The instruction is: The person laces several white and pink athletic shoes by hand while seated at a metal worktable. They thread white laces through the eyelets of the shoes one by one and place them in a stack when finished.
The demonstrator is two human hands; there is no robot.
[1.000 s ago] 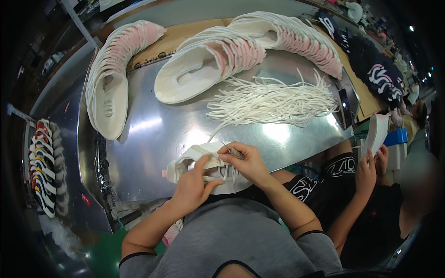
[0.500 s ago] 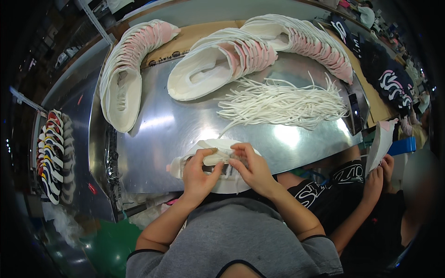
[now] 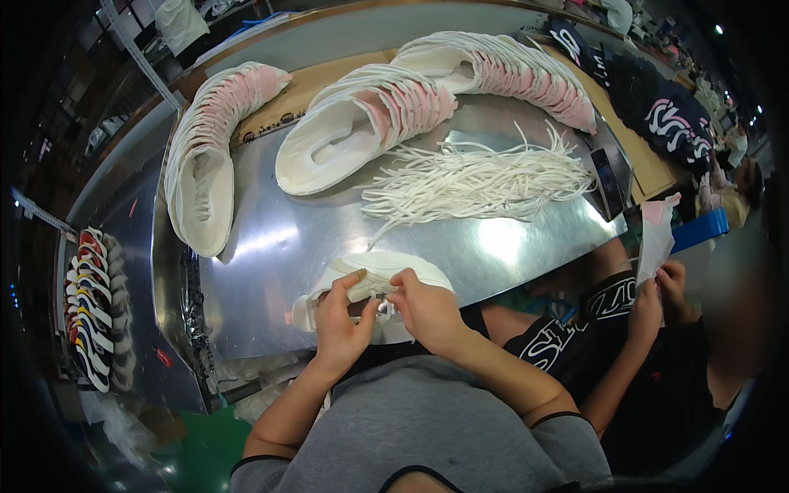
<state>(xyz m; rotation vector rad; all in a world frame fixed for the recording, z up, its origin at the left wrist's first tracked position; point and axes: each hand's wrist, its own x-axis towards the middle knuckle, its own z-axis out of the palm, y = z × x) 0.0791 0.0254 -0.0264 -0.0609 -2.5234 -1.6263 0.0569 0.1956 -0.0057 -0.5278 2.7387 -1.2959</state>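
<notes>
A white shoe upper point(image 3: 408, 264) lies on its side at the table's near edge, its lacing opening turned toward me. My left hand point(image 3: 341, 327) grips the upper at the opening, thumb and fingers curled close to the eyelets. On the other side, my right hand point(image 3: 429, 315) pinches by the eyelet row. A short white shoelace point(image 3: 385, 311) shows between the hands; its ends are partly hidden by my fingers. Beyond the upper lies a loose heap of white shoelaces point(image 3: 485, 181).
Nested white uppers with pink parts form a left stack point(image 3: 201, 185), a middle stack point(image 3: 329, 144) and a right stack point(image 3: 509, 70) on the metal table point(image 3: 271, 287). A dark phone point(image 3: 607, 182) lies at the right edge. Beside me, a co-worker's hands hold another upper point(image 3: 655, 240).
My right fingers have moved in closer to the eyelets, and the lace end that hung below them no longer shows there. The whole view has shifted slightly.
</notes>
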